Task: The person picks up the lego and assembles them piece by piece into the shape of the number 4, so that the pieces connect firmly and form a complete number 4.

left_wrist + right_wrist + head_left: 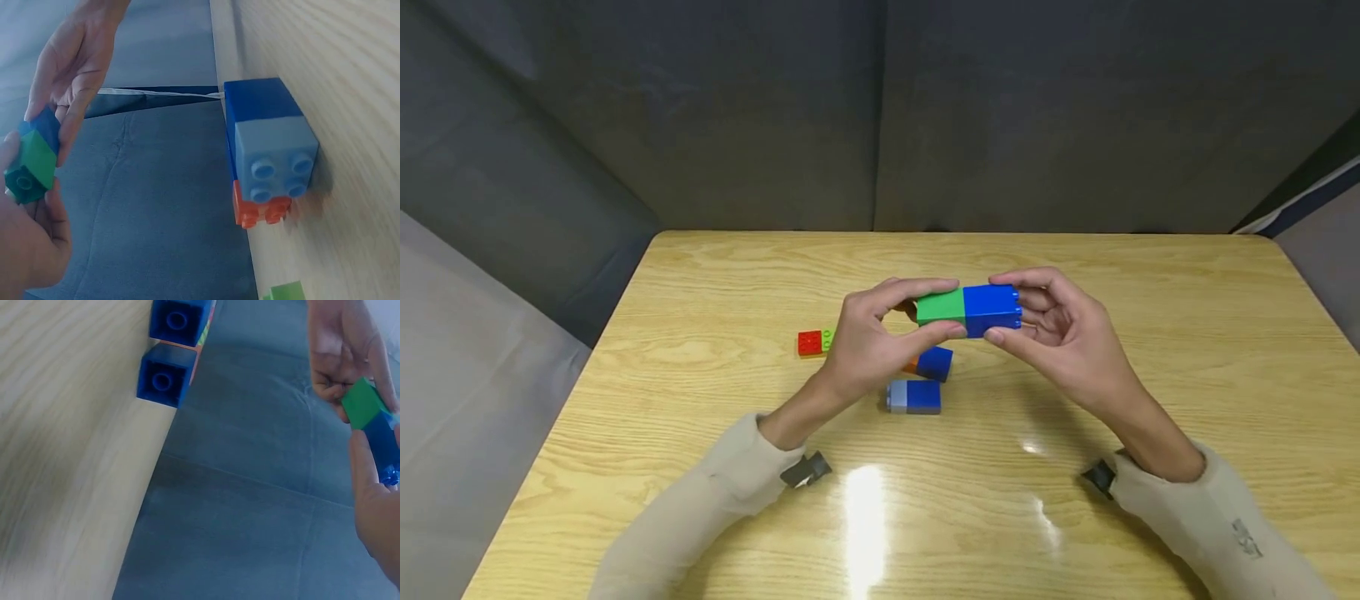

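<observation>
Above the table, my left hand (863, 342) pinches a green toy brick (941, 307) between thumb and fingers. My right hand (1078, 346) grips a blue toy brick (990, 307) the same way, its studs pointing right. The two bricks meet end to end with no gap showing in the head view. In the left wrist view the green brick (32, 161) has its free end toward the camera. The right wrist view has the blue brick (381, 440) between my right thumb and fingers, its studs at the lower end.
On the wooden table (715, 275), a light grey-blue and blue brick pair (923, 397) lies below the hands. Just behind it is an orange and blue pair (935, 364). A red brick (809, 342) joined to a lime one sits left, partly behind my left hand. Dark curtains (760, 125) hang behind.
</observation>
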`<state>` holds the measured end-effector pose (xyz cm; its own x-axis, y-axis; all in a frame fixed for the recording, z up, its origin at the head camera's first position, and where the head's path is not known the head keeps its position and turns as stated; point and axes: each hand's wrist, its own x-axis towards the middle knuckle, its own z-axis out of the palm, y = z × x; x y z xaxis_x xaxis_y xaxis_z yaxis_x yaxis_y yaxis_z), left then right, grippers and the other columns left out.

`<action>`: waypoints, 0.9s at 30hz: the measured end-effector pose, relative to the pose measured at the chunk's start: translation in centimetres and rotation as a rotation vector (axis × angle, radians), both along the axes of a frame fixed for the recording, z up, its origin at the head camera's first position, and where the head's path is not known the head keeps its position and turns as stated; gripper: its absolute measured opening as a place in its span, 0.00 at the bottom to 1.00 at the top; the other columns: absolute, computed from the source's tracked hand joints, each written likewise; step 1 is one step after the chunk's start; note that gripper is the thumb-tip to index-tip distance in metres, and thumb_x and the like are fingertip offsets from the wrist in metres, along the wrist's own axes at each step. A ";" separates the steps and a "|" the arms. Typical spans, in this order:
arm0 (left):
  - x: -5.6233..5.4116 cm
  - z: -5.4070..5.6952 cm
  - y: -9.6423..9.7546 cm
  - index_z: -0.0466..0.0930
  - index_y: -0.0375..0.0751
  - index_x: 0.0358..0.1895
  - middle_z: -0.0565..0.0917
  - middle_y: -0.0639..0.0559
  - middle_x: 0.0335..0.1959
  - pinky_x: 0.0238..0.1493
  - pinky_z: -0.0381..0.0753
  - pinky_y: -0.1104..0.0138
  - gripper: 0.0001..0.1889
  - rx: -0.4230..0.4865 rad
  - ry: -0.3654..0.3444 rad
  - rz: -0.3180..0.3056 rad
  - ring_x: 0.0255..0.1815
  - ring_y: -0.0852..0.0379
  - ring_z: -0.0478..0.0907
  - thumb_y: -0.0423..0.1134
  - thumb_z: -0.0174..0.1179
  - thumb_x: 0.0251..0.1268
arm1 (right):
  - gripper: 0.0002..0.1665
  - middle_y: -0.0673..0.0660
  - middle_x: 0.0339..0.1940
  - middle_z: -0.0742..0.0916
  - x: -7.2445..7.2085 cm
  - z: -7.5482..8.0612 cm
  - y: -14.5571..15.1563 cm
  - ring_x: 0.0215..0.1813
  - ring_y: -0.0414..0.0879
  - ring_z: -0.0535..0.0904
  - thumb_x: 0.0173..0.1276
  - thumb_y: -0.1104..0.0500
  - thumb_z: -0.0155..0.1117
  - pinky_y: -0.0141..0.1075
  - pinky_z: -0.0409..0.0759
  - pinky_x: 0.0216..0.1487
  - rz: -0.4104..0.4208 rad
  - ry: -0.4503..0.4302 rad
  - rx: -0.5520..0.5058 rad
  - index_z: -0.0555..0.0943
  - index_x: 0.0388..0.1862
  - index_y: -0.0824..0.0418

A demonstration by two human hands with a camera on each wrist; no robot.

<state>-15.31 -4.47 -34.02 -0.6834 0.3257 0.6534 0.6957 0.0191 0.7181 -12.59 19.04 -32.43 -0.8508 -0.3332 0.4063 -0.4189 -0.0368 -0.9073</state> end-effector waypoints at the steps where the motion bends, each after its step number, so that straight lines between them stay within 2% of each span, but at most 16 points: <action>1: 0.0 0.1 0.0 0.86 0.27 0.53 0.90 0.40 0.44 0.39 0.82 0.57 0.22 0.000 -0.004 -0.008 0.38 0.57 0.80 0.24 0.78 0.52 | 0.27 0.61 0.56 0.87 0.0 0.1 0.0 0.56 0.48 0.86 0.67 0.81 0.65 0.36 0.85 0.53 -0.002 0.003 0.004 0.73 0.65 0.75; 6: -0.2 0.1 -0.2 0.85 0.27 0.54 0.90 0.41 0.46 0.40 0.84 0.62 0.21 -0.019 -0.035 -0.031 0.37 0.57 0.82 0.24 0.77 0.55 | 0.28 0.62 0.55 0.86 -0.1 0.0 -0.3 0.55 0.48 0.86 0.66 0.82 0.64 0.35 0.85 0.53 -0.003 -0.013 -0.009 0.73 0.65 0.76; 13: 0.0 0.0 -0.2 0.82 0.32 0.59 0.87 0.44 0.50 0.49 0.85 0.60 0.20 -0.105 -0.181 -0.061 0.42 0.58 0.82 0.29 0.72 0.64 | 0.28 0.63 0.57 0.84 -0.4 -0.6 -0.2 0.55 0.50 0.84 0.66 0.83 0.61 0.34 0.84 0.55 0.009 -0.029 -0.020 0.71 0.65 0.77; 17: -0.1 -0.2 -0.4 0.82 0.35 0.61 0.86 0.46 0.52 0.52 0.84 0.61 0.20 -0.154 -0.236 -0.066 0.45 0.57 0.82 0.32 0.71 0.67 | 0.28 0.63 0.58 0.83 -0.8 -0.7 0.0 0.55 0.49 0.83 0.66 0.83 0.62 0.32 0.83 0.56 0.002 -0.006 0.030 0.73 0.65 0.76; 19: -0.2 -0.5 -0.4 0.80 0.35 0.63 0.85 0.46 0.55 0.53 0.84 0.61 0.21 -0.174 -0.249 -0.067 0.49 0.55 0.82 0.32 0.70 0.69 | 0.29 0.63 0.59 0.83 -0.9 -0.7 0.2 0.55 0.48 0.83 0.66 0.81 0.64 0.31 0.83 0.55 -0.025 0.024 0.109 0.74 0.66 0.73; 21: -0.3 -0.8 -0.6 0.79 0.35 0.63 0.83 0.45 0.57 0.55 0.84 0.60 0.21 -0.206 -0.233 -0.038 0.54 0.53 0.81 0.33 0.70 0.69 | 0.30 0.62 0.60 0.83 -1.2 -0.6 0.6 0.54 0.47 0.83 0.67 0.79 0.66 0.27 0.82 0.55 -0.069 0.068 0.230 0.75 0.68 0.70; 23: -0.3 -1.2 -0.8 0.78 0.35 0.62 0.81 0.45 0.58 0.56 0.83 0.60 0.21 -0.253 -0.197 0.007 0.58 0.51 0.79 0.34 0.70 0.69 | 0.31 0.63 0.61 0.83 -1.5 -0.7 1.0 0.52 0.48 0.83 0.68 0.75 0.69 0.24 0.80 0.53 -0.112 0.112 0.360 0.76 0.69 0.66; 25: -0.2 -1.5 -1.1 0.78 0.35 0.59 0.81 0.45 0.56 0.56 0.82 0.60 0.20 -0.314 -0.149 0.054 0.57 0.51 0.78 0.35 0.71 0.69 | 0.31 0.62 0.62 0.84 -1.8 -0.8 1.4 0.51 0.49 0.84 0.68 0.72 0.71 0.22 0.79 0.52 -0.147 0.152 0.483 0.77 0.69 0.64; 27: -0.2 -1.8 -1.4 0.80 0.35 0.56 0.81 0.46 0.54 0.55 0.81 0.58 0.17 -0.386 -0.110 0.073 0.55 0.50 0.77 0.35 0.71 0.69 | 0.30 0.63 0.63 0.84 -2.2 -1.1 1.7 0.50 0.52 0.85 0.68 0.69 0.72 0.26 0.82 0.50 -0.165 0.177 0.574 0.78 0.69 0.63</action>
